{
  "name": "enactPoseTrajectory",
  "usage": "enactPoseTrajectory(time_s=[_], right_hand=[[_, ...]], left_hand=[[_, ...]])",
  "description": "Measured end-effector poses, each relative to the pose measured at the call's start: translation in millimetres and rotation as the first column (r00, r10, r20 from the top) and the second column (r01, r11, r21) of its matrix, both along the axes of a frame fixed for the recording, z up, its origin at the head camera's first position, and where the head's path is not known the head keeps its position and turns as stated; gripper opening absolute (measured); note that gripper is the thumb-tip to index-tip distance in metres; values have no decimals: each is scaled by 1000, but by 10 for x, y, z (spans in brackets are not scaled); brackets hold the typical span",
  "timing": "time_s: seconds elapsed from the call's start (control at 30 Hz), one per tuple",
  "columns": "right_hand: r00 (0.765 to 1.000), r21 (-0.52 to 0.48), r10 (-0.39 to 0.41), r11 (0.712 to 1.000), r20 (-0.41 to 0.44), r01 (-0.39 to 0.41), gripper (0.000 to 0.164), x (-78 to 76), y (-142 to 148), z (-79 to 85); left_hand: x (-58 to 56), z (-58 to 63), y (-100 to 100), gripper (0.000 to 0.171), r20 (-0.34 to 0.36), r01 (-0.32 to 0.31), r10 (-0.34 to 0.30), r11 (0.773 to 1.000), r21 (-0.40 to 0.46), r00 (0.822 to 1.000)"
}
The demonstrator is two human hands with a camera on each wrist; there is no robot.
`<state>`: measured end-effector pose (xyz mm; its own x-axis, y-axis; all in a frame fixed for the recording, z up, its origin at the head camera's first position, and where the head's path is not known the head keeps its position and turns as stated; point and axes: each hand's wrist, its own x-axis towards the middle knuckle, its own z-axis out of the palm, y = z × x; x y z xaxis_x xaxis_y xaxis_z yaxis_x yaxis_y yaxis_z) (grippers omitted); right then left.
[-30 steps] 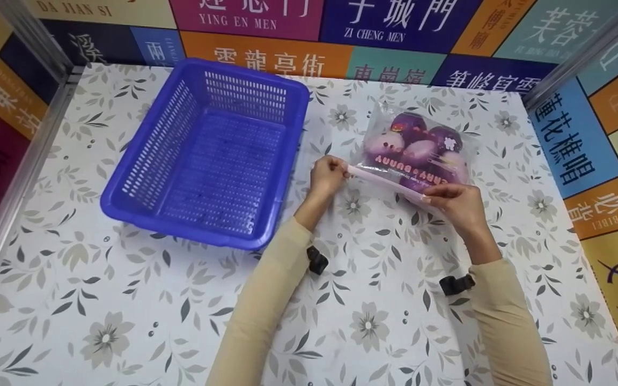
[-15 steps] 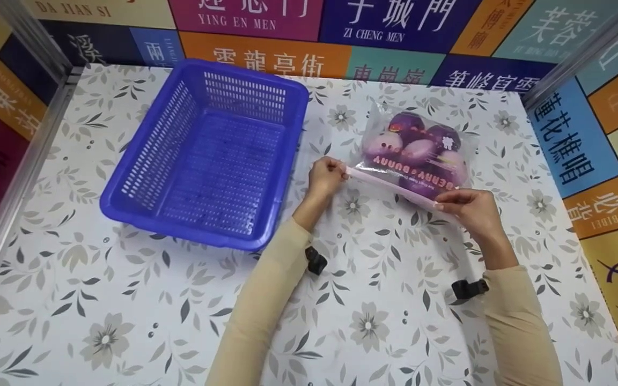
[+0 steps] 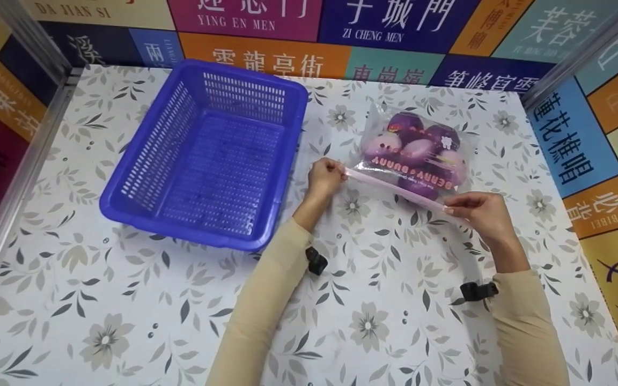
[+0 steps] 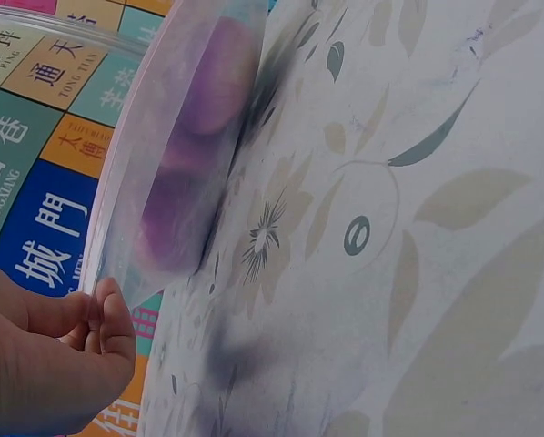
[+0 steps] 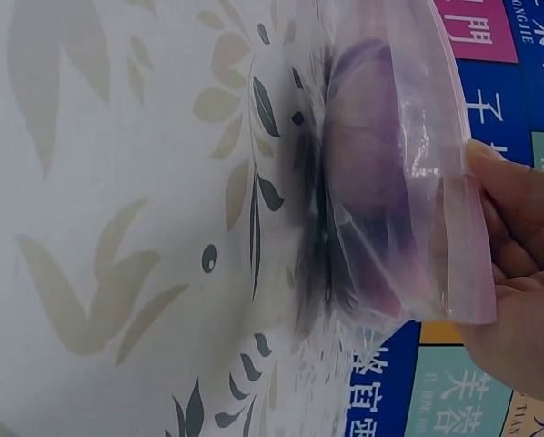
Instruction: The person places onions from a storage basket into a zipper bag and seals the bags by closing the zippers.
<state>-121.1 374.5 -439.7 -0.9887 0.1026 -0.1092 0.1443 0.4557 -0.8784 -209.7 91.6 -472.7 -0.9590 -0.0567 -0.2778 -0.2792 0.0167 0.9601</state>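
Observation:
A clear zip bag (image 3: pixel 376 170) with a pink top strip lies on the patterned tabletop, holding several purple and pale round fruits or vegetables (image 3: pixel 406 127). Its strip faces the person. My left hand (image 3: pixel 326 178) pinches the strip's left end between thumb and finger; in the left wrist view that hand (image 4: pixel 58 350) grips the bag's corner. Close to the strip's right end, my right hand (image 3: pixel 483 214) pinches the edge. The right wrist view shows the thumb (image 5: pixel 518 189) pressed on the strip, a short piece of it extending past the thumb.
A blue plastic basket (image 3: pixel 223 177) with slotted walls stands left of the bag, near the left forearm. Panels with printed characters (image 3: pixel 282 56) border the table at the back and both sides. White floral cloth (image 3: pixel 368 321) covers the tabletop.
My right hand has slid rightward and slightly toward the person along the pink strip, from short of its right end to near it. The left hand has stayed almost in place.

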Motion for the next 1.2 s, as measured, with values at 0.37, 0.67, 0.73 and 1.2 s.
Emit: enactPoseTrajectory(time_s=[0.37,0.67,0.73,1.2], right_hand=[[1000,52,-5,999,8,4,17,51,134,-13],[999,111,-30,993,18,27,17,130,294,-36],[999,115,-29,993,20,27,16,130,304,-40],[1000,64,-13,998,22,11,19,98,279,-117]], left_hand=[[-3,-14,-30,10,-19,-15,13,997,-82,1000],[-12,-36,-33,11,-11,-17,15,992,-125,1000],[-10,-39,-38,10,-11,-14,13,991,-136,1000],[-20,-54,-51,8,18,-36,39,988,-153,999]])
